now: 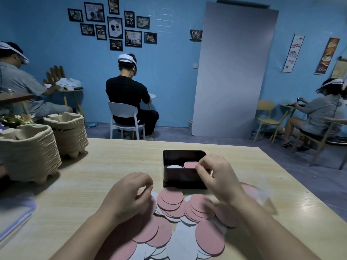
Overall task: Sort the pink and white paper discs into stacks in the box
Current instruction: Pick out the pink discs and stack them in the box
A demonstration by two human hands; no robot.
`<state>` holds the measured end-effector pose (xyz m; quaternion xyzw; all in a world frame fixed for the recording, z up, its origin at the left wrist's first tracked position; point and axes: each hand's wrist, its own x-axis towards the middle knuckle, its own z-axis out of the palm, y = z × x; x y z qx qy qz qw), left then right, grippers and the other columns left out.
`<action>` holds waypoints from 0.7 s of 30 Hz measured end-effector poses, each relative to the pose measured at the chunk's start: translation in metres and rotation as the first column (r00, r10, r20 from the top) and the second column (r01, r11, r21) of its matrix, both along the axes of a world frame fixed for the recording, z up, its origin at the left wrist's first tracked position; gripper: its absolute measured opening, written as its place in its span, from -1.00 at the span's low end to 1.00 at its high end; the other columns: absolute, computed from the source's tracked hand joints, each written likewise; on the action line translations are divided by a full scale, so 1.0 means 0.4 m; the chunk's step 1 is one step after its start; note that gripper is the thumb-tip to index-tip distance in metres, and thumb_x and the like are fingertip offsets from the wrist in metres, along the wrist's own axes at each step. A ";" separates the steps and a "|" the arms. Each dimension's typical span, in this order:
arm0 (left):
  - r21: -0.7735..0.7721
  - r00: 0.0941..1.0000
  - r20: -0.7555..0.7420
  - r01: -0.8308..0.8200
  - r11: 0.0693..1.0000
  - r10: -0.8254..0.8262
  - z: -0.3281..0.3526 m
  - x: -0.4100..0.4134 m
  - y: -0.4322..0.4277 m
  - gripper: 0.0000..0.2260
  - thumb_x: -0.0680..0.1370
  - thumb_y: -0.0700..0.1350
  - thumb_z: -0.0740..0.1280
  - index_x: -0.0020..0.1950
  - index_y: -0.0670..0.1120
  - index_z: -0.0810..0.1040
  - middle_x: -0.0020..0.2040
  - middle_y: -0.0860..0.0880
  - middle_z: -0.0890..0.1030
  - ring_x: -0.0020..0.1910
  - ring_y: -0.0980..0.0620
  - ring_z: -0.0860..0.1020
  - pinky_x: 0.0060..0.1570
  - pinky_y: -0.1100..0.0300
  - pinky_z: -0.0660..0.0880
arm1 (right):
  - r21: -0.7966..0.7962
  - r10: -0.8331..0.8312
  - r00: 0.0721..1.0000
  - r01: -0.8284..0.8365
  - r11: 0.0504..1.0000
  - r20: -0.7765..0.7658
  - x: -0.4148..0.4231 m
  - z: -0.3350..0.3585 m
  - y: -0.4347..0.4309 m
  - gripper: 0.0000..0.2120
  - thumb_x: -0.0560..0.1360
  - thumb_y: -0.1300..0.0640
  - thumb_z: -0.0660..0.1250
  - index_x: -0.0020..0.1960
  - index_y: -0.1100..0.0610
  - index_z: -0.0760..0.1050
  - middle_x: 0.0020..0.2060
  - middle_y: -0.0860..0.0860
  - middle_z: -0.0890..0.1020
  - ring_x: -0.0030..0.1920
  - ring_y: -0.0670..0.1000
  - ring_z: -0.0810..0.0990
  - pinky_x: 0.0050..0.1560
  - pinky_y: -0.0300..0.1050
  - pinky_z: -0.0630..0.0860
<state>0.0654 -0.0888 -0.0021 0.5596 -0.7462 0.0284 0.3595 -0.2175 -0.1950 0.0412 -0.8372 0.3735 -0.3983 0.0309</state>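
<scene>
Black "Coffee" sign (pixel 196 34) at 12 o'clock; pulp tray stacks (pixel 28 152) at 9. Right hand (pixel 216 177) pinching pink disc (pixel 189 164) in box (pixel 184 179); left hand (pixel 127 196) curled over pile (pixel 172 201), grip unclear.

The dark rectangular box (pixel 185 180) stands on the pale wooden table (pixel 112 166), ahead-right of the left grip (pixel 129 196), under the right grip (pixel 217 177). In it a white paper disc (pixel 174 167) lies left of the pink paper disc (pixel 189 164) at the right grip's fingertips. Loose paper discs (pixel 171 201) spread beneath both grips; moulded pulp tray stacks (pixel 28 152) stand far left.
</scene>
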 end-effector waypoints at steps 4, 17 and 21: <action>0.076 0.999 0.027 -0.023 0.997 0.021 -0.018 0.027 0.045 -0.88 0.55 0.13 0.24 0.00 0.16 0.53 -0.06 0.29 0.56 0.00 0.24 0.52 -0.06 0.15 0.54 | 0.083 0.142 0.990 -0.140 0.987 -0.016 0.021 -0.060 0.090 -0.88 0.54 -0.01 0.33 -0.16 -0.01 0.53 -0.23 -0.22 0.52 -0.14 -0.09 0.49 -0.06 -0.15 0.44; 0.096 1.000 0.014 -0.027 0.995 0.026 -0.055 0.039 0.112 -0.84 0.56 0.13 0.28 0.09 0.14 0.54 0.06 0.27 0.56 0.09 0.23 0.53 0.05 0.12 0.54 | 0.220 0.075 0.941 -0.001 0.976 -0.329 0.097 -0.128 0.114 -0.66 0.57 -0.28 0.21 0.18 -0.08 0.49 -0.03 -0.14 0.60 0.07 0.01 0.49 0.09 0.00 0.48; 0.075 1.000 0.014 -0.025 0.997 0.024 -0.034 0.037 0.109 -0.86 0.58 0.12 0.28 0.06 0.13 0.56 0.01 0.27 0.56 0.03 0.23 0.53 0.01 0.14 0.53 | 0.229 0.087 0.953 -0.020 0.973 -0.289 0.092 -0.144 0.109 -0.70 0.51 -0.30 0.27 0.02 -0.09 0.49 -0.11 -0.19 0.55 0.00 -0.06 0.47 0.03 -0.09 0.46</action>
